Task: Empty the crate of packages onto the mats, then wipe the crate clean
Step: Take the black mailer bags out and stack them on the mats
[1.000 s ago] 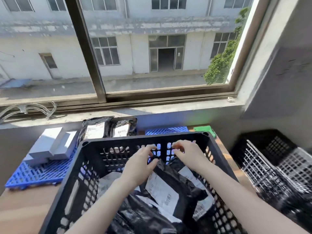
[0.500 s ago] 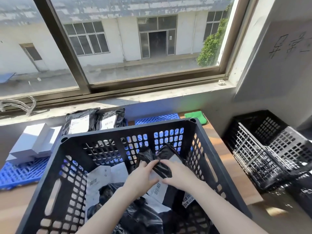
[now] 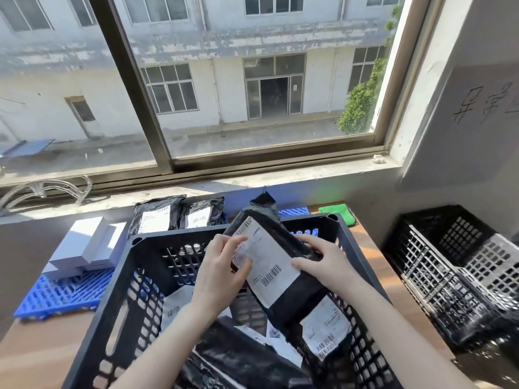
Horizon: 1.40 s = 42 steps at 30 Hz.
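wooden tabletop [image 3: 42, 346] below a window sill. black crate [image 3: 120, 318] at near middle, its right wall close to the tabletop's right edge; stacked crates [image 3: 449, 270] beyond. blue mat [image 3: 64, 293] at left carries white boxes [image 3: 84, 245]; two packages [image 3: 157, 217] lie behind the far rim. left grip [image 3: 222, 265] and right grip [image 3: 323, 265], fingers curled, pinch one black package [image 3: 269, 259] by its side edges, held tilted over the crate's far half. more packages [image 3: 238, 357] lie inside.

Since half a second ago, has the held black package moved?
Yes. The black package, held by left hand and right hand, rose from inside the crate; its top now clears the far rim.
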Tool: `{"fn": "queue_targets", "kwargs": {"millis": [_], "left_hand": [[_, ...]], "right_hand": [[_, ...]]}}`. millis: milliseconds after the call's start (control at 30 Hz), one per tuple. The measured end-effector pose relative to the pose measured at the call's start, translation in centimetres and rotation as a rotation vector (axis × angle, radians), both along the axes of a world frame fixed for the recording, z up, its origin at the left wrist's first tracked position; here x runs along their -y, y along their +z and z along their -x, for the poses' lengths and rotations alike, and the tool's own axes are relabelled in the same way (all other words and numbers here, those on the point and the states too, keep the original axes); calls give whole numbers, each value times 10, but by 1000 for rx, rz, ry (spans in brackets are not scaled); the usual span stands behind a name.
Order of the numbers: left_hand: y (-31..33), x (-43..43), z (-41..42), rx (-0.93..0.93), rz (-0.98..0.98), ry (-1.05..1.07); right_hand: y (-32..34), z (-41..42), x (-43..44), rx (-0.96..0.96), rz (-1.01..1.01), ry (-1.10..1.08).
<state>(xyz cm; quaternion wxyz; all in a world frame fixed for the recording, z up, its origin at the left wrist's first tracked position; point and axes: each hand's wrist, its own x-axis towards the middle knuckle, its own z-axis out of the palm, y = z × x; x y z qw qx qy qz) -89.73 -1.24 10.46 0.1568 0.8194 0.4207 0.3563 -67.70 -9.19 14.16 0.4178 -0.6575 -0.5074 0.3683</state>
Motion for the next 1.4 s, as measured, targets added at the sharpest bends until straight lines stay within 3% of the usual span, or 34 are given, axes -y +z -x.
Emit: {"fn": "queue_targets", "kwargs": {"millis": [200, 400, 567, 933, 1133, 1400], "left_hand": [[27, -7, 28, 48, -41, 87], [49, -31, 54, 232, 116, 87], [73, -70, 87, 324, 113, 72], [67, -193, 150, 250, 218, 103], [27, -241, 164, 292, 441, 100], [-39, -272, 159, 245, 520, 108]], "right_hand": [[34, 22, -19, -97, -190, -98], [50, 63, -55, -201, -223, -135], [64, 103, -106, -235, -236, -123], [55, 171, -242, 41, -98, -47], [19, 185, -292, 157, 49, -52], [-34, 184, -321, 305, 222, -49]]}}
